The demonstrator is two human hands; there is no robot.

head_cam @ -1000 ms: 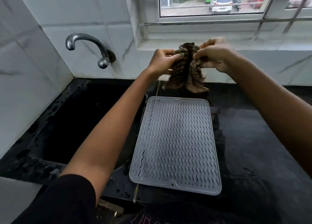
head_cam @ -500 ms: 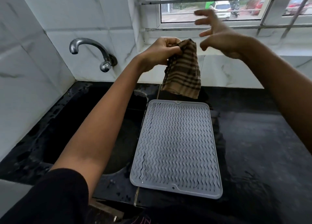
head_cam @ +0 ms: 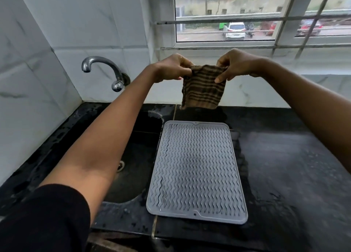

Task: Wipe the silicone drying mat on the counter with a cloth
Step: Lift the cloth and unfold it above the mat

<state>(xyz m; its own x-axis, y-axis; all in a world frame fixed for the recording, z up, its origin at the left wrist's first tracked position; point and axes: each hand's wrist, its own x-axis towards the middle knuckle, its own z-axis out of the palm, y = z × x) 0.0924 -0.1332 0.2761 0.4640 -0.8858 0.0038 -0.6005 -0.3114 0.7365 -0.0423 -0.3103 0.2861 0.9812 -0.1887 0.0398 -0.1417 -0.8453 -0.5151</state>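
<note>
Right now I hold the brown striped cloth (head_cam: 203,88) up in the air by its top edge, my left hand (head_cam: 171,69) pinching the left top corner and my right hand (head_cam: 235,65) pinching the right one, fingers curled onto the fabric, so it hangs flat and spread between them. The grey ribbed silicone drying mat (head_cam: 196,173) lies below the cloth and nearer to me, flat on the black stone counter (head_cam: 284,166), not touched by either hand or by the cloth's lower hem. Its long axis runs from the near edge of the counter away toward the back wall, its far short edge ending just short of where the cloth hangs. Both hands sit at about the same height beyond that far edge, so neither is clearly nearer; I judge the next move is to bring the cloth down and toward me onto the far end, then stroke along the length. The mat's left long edge lies along the rim of the black sink (head_cam: 133,157), so a sideways push could nudge it over. The counter looks wet and glossy, with droplets at the near edge. A chrome tap (head_cam: 106,69) juts from the white marble-look wall tiles (head_cam: 66,33) at the left, and a barred window (head_cam: 247,24) is behind my hands
</note>
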